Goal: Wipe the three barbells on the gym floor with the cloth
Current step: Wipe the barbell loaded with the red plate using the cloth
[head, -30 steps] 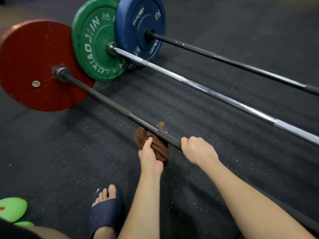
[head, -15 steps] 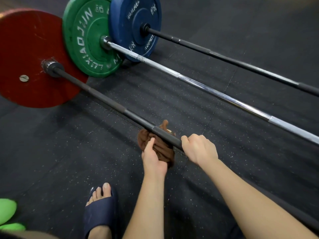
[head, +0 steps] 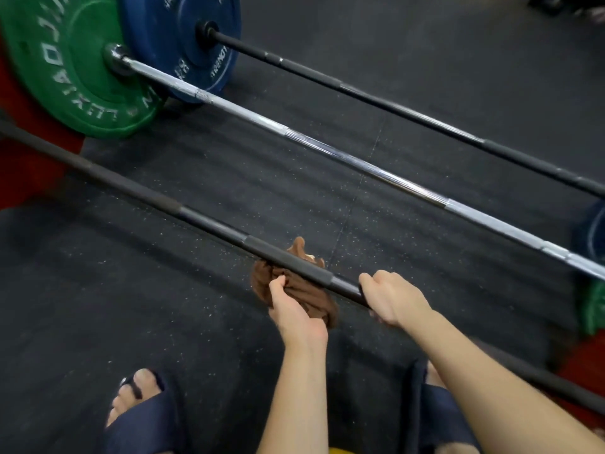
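Since approx 1 s before, cloth (head: pixel 294 291) had slid a little rightward along near bar (head: pixel 131 187), closing on R hand (head: pixel 389 299), which kept its spot. View had also swung right, so red plate (head: pixel 23 172) was mostly cut off at the left edge.

Cloth: brown, soft, bunched up, slung under near bar at a matt knurled stretch. One tip poked up behind the bar and the rest hung on the near side. Near bar was dull black w/ smooth bands btwn knurled parts.

Counts:
- 3 bars side by side on floor (head: pixel 163 306), apart from each other: near bar, chrome bar (head: pixel 360 164) in the middle, far bar (head: pixel 409 112), black w/ pale worn patches.
- 3 plates at their L ends, one per bar: red plate, green plate (head: pixel 65 77) w/ white lettering, blue plate (head: pixel 183 44), overlapping in view.
- Blurred bits of 3 more at the right edge: R-end blue plate (head: pixel 594 231), R-end green plate (head: pixel 591 306), R-end red plate (head: pixel 579 365).
- 1 cloth, 2 hands.
- 2 dark blue slippers: L slipper (head: pixel 144 424) w/ toes showing, R slipper (head: pixel 438 411) partly behind the R forearm.

L hand (head: pixel 291 311) clenched the cloth from the near side, thumb pressed into the folds, forearm running up from the bottom edge. R hand grasped near bar overhand, knuckles up, just right of the cloth. Its forearm came in from the lower right.
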Motion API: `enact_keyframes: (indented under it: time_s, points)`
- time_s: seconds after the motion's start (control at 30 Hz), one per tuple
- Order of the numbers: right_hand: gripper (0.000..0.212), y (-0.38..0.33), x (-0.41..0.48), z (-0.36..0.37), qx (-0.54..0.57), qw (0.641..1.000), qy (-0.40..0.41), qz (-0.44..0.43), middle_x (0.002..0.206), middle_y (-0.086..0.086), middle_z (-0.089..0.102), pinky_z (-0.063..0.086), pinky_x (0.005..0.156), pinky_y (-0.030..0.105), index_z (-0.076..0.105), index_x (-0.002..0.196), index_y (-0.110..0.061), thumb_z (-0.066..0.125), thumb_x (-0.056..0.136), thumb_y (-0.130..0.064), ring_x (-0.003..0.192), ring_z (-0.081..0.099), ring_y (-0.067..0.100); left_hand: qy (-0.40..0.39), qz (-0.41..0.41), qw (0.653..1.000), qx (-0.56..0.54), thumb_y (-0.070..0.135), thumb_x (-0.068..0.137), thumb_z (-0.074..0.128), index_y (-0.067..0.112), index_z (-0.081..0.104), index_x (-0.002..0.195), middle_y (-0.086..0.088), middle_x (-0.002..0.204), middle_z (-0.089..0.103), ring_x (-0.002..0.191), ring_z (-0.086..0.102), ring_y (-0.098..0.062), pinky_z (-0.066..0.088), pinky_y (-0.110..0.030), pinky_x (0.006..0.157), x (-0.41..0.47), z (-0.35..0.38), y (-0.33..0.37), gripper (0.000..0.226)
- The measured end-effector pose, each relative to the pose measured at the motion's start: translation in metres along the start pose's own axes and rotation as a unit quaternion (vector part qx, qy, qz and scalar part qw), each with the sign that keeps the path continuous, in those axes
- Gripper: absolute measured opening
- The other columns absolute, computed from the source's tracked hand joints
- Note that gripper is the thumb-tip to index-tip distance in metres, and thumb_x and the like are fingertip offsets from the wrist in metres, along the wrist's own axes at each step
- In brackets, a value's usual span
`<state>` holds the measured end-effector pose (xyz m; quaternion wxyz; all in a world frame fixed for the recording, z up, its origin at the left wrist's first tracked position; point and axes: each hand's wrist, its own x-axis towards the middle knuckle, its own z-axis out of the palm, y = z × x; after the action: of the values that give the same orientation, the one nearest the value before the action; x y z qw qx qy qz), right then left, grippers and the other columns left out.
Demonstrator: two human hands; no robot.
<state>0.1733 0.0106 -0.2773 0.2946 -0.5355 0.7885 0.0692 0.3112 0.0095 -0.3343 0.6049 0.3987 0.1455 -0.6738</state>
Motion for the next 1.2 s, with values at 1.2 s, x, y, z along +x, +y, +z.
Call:
enact_keyframes:
  time_s: [1.2]
  points:
    - [0.010, 0.012, 0.004, 0.017, -0.058, 0.994, 0.060, -0.064, 0.077, 0.002, 0.035, 0.036, 0.068, 0.040, 0.041, 0.091, -0.011, 0.033, 0.094, -0.005, 0.083, 0.047, 0.036, -0.082, -0.049, 0.995, 0.014, 0.030, 0.106, 0.033, 0.012, 0.060, 0.142, -0.012, 0.136, 0.066, 0.119, 0.067, -0.030, 0.054, -0.034, 0.097, 0.005, -0.009, -0.013, 0.048]
